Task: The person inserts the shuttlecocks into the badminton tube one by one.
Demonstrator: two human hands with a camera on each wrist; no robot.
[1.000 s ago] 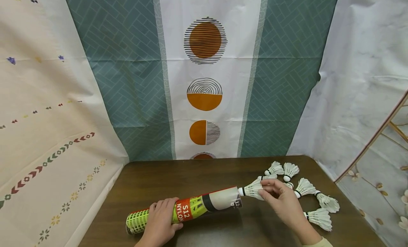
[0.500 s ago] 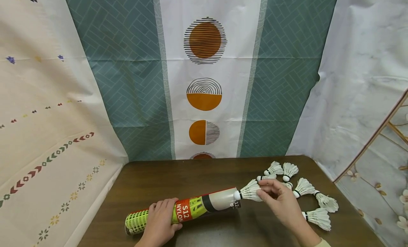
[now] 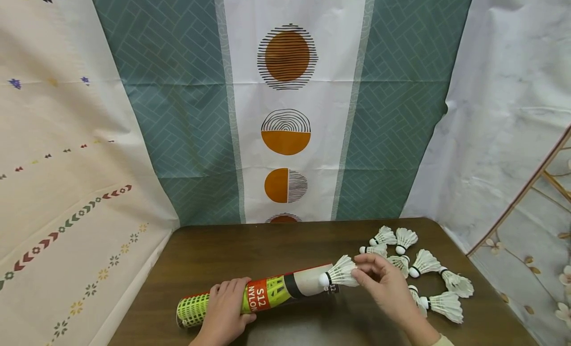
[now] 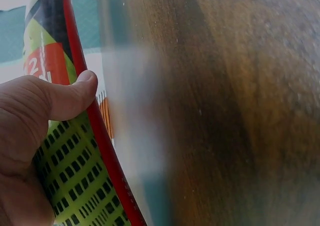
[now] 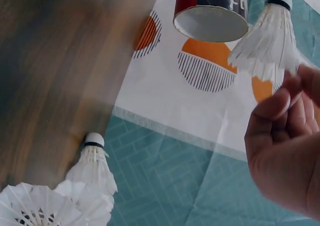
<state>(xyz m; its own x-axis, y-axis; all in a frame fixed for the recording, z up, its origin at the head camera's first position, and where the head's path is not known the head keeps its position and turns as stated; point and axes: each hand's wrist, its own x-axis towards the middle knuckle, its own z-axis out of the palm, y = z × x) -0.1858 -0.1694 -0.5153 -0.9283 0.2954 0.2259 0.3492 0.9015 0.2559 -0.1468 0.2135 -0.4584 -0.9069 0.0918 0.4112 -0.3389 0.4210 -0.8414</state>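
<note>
In the head view my left hand (image 3: 225,306) lies around a cardboard shuttlecock tube (image 3: 265,292), which slants across the dark table. The left wrist view shows the left thumb (image 4: 75,96) along the tube's red stripe. A white feathered shuttlecock (image 3: 342,272) is pinched at its skirt edge between thumb and fingers of my right hand (image 3: 385,286). Its cork points left and overlaps the tube's right end in the head view. From the right wrist, this shuttlecock (image 5: 272,33) appears beside the tube's open mouth (image 5: 212,23), outside it.
Several loose shuttlecocks (image 3: 425,262) lie on the table's right side, behind and beside the right hand. One shuttlecock (image 3: 416,299) is partly hidden by that hand. The brown table (image 3: 214,252) ends at a patterned curtain (image 3: 192,138) at the back.
The right hand has moved left with its shuttlecock, from right of the tube's mouth to overlapping the tube's end. More loose shuttlecocks show behind the hand. The left hand keeps its place.
</note>
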